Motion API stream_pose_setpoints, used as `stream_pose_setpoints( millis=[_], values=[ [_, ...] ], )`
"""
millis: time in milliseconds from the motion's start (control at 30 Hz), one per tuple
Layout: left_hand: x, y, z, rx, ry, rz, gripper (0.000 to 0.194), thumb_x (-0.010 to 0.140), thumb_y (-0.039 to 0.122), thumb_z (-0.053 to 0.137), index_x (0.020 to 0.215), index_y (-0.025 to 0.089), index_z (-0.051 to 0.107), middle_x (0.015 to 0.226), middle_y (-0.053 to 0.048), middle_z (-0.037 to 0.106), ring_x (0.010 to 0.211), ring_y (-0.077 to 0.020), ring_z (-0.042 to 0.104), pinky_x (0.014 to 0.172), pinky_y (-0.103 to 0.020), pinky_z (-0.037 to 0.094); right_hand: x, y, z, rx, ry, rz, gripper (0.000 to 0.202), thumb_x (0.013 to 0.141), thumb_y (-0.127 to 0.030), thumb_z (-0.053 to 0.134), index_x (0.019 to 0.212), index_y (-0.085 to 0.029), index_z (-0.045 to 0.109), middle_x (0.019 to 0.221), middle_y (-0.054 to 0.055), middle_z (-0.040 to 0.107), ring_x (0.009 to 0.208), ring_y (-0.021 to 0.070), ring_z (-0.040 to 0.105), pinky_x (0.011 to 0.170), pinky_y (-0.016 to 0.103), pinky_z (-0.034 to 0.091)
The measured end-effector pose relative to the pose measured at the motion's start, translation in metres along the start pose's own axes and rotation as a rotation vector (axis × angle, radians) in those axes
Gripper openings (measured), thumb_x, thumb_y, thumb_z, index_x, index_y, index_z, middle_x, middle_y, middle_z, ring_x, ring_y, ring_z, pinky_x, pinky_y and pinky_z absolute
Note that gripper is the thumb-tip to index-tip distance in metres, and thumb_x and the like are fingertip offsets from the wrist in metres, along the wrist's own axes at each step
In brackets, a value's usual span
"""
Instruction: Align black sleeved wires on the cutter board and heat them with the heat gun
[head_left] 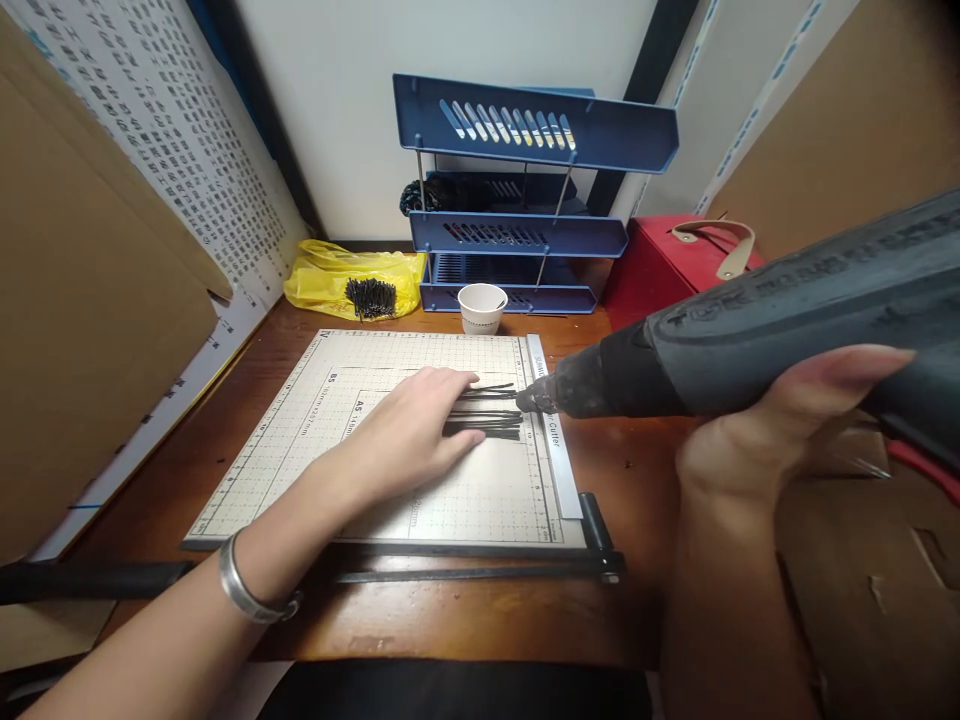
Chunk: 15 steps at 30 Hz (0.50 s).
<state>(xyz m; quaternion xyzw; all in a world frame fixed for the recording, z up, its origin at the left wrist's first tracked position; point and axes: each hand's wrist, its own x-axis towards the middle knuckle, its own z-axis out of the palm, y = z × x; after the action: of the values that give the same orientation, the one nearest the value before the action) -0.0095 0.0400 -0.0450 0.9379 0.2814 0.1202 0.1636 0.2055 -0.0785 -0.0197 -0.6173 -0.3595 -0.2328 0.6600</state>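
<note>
Cutter, one: lies on table; grid-printed, metal bar along right edge. Strands, black, several: lie side by side over right half of cutter, right ends near bar, left ends hidden beneath hand. Left hand: rests over strands on cutter, thumb to near side, fingers to far side; clenched on strands or merely laid over, cannot tell. Bracelet, silver: circles left wrist by cutter's near left corner. Right hand: grasps glue gun right of cutter, thumb along side, other fingers hidden. Glue gun, dark: points left, tip over cutter's right edge, at right ends of strands; touching or just clear, cannot tell. Cup, white: stands just beyond cutter's far edge. Rack, blue, tiered: stands behind cutter, beyond cup. Bag, yellow: lies beyond cutter's far left corner. Bundle, black: lies on bag, beyond same corner. Box, red, pale-handled: stands beyond cutter's far right corner.
</note>
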Motion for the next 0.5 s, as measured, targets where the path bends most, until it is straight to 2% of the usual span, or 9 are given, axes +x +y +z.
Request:
stream_pose_setpoints(
  millis=[100, 167, 233, 367, 433, 500],
  values=[
    [0.011, -0.007, 0.002, -0.057, 0.038, -0.017, 0.035, 0.089, 0.034, 0.068, 0.119, 0.017, 0.065, 0.111, -0.009, 0.072, 0.104, -0.0264, 0.064, 0.09, -0.038, 0.05, -0.003, 0.006, -0.002, -0.099, 0.052, -0.07, 0.059, 0.097, -0.067, 0.03, 0.135, -0.032, 0.058, 0.14, 0.003, 0.059, 0.151, 0.0289, 0.028, 0.129, 0.056, 0.009],
    [0.018, -0.01, 0.004, -0.076, 0.046, -0.024, 0.022, 0.089, 0.031, 0.067, 0.107, 0.017, 0.069, 0.101, -0.007, 0.074, 0.095, -0.024, 0.066, 0.083, -0.035, 0.05, -0.005, 0.007, -0.004, -0.157, 0.037, -0.066, 0.061, 0.095, -0.07, 0.032, 0.136, -0.032, 0.058, 0.135, 0.005, 0.062, 0.15, 0.0316, 0.029, 0.126, 0.062, 0.017],
    [0.024, -0.012, 0.005, -0.094, 0.057, -0.036, 0.015, 0.09, 0.029, 0.065, 0.096, 0.018, 0.072, 0.093, -0.006, 0.075, 0.086, -0.0218, 0.067, 0.077, -0.033, 0.049, -0.006, 0.007, -0.003, -0.151, 0.026, -0.064, 0.061, 0.095, -0.07, 0.034, 0.137, -0.032, 0.057, 0.133, 0.005, 0.063, 0.149, 0.032, 0.031, 0.125, 0.062, 0.02],
    [0.032, -0.015, 0.003, -0.113, 0.08, -0.064, 0.017, 0.092, 0.027, 0.061, 0.09, 0.019, 0.076, 0.083, -0.004, 0.076, 0.075, -0.0199, 0.066, 0.072, -0.032, 0.048, -0.01, 0.015, 0.005, -0.055, 0.053, -0.032, 0.056, 0.097, -0.066, 0.035, 0.133, -0.031, 0.06, 0.14, 0.003, 0.058, 0.149, 0.0289, 0.033, 0.128, 0.055, 0.015],
    [0.034, -0.016, 0.003, -0.107, 0.102, -0.08, 0.019, 0.092, 0.027, 0.06, 0.09, 0.019, 0.077, 0.083, -0.005, 0.076, 0.076, -0.021, 0.066, 0.073, -0.033, 0.048, -0.013, 0.022, 0.006, -0.08, 0.059, 0.029, 0.058, 0.095, -0.067, 0.039, 0.131, -0.027, 0.062, 0.143, 0.006, 0.055, 0.149, 0.0321, 0.033, 0.127, 0.057, 0.016],
    [0.036, -0.016, 0.004, -0.098, 0.124, -0.094, 0.019, 0.091, 0.026, 0.059, 0.089, 0.017, 0.076, 0.085, -0.007, 0.076, 0.078, -0.0222, 0.066, 0.074, -0.035, 0.048, -0.016, 0.028, 0.005, -0.104, -0.039, 0.113, 0.061, 0.093, -0.068, 0.043, 0.133, -0.025, 0.059, 0.146, 0.01, 0.052, 0.151, 0.0357, 0.025, 0.125, 0.063, 0.014]
  ],
)
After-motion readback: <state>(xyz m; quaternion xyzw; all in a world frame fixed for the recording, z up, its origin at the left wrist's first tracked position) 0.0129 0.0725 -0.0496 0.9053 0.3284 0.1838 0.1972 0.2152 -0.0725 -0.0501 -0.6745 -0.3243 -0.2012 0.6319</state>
